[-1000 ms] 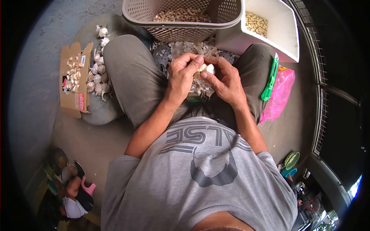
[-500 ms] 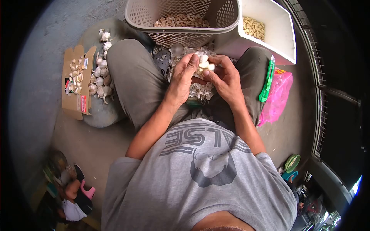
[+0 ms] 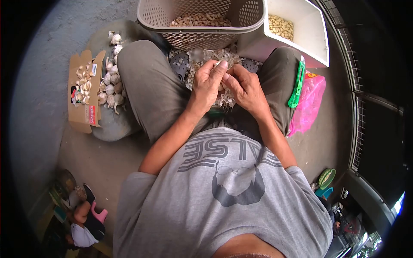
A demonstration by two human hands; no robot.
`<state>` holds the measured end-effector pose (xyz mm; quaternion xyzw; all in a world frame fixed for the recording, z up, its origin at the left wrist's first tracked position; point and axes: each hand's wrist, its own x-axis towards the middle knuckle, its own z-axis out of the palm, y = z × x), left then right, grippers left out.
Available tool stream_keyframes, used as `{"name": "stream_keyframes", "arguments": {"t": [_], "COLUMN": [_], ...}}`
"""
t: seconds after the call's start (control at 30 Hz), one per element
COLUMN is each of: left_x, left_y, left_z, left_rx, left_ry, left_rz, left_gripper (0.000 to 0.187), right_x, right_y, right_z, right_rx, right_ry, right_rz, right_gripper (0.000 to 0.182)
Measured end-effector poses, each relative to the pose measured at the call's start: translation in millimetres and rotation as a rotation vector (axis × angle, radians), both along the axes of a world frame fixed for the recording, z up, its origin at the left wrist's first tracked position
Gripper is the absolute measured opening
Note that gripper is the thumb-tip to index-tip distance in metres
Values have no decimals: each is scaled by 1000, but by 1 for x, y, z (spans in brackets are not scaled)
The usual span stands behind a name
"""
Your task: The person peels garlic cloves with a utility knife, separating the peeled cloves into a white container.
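Note:
Between my knees, my left hand (image 3: 206, 85) is closed round garlic (image 3: 217, 64), of which a small pale bit shows at the fingertips. My right hand (image 3: 245, 86) is pressed against it, its thumb and fingers pinched together; what they hold is hidden. Papery garlic skins (image 3: 224, 99) lie on the floor below both hands. A green cutter (image 3: 297, 88) rests on the right thigh. Loose cloves (image 3: 84, 81) lie on a cardboard piece (image 3: 79, 118) at the left, beside several whole garlic bulbs (image 3: 112, 78).
A perforated basket (image 3: 202, 38) with cloves stands ahead. Right of it is a white box (image 3: 312, 36) holding peeled cloves (image 3: 280, 28). A pink bag (image 3: 309, 103) lies by the right leg. Another person (image 3: 84, 221) is at the lower left.
The white cloves seen between my hands are now mostly covered by my fingers. Both hands have drawn closer together, and my right hand has closed into a pinch. The view has shifted slightly.

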<state>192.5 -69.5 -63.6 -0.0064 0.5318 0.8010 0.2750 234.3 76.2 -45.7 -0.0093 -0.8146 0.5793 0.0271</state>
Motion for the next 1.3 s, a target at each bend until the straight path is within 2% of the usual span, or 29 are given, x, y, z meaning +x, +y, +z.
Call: {"name": "stream_keyframes", "arguments": {"t": [0.13, 0.23, 0.3, 0.4, 0.43, 0.53, 0.57, 0.67, 0.8, 0.9, 1.0, 1.13, 1.27, 1.3], "left_x": [-1, 0, 0, -3, -5, -2, -1, 3, 2, 6, 0, -6, -2, 0], "left_y": [-5, -8, -6, -5, -6, -5, -6, -4, -7, 1, 4, 4, 1, 0], "left_z": [-4, 6, 5, 4, 3, -1, -2, -5, -6, 4, 4, -3, -14, -10], "left_rx": [-7, 183, 102, 79, 84, 95, 98, 103, 18, 59, 9, -122, -24, 55], "left_ry": [-11, -304, -230, -184, -179, -99, -98, -43, -37, -128, -23, 294, 184, 41], "left_rz": [-18, 1, 21, 40, 52, 71, 53, 79, 69, 137, 168, 142, 89, 104], "left_gripper": [35, 36, 37, 39, 40, 40, 39, 37, 35, 36, 37, 39, 38, 35], "right_x": [2, -1, -1, -1, -1, -1, 3, 3, 4, -1, 2, 1, -2, -4], "right_y": [-3, -1, 2, 2, 4, 3, -1, -5, -13, -8, -3, -6, -2, -4], "right_z": [8, 0, -4, 2, 3, 7, 10, 16, 18, -1, -2, 18, 0, -2], "right_rx": [136, 183, 208, -125, -84, 137, 221, 97, 151, 177, 148, -155, -5, -116], "right_ry": [2, 2, 2, -97, -79, 112, 81, -40, 6, 120, 3, -129, -22, -39], "right_rz": [-5, -42, -40, -148, -164, 37, 44, 58, 38, -68, -53, -115, -4, -16], "right_gripper": [25, 24, 23, 22, 23, 24, 25, 24, 22, 20, 21, 25, 32, 33]}}
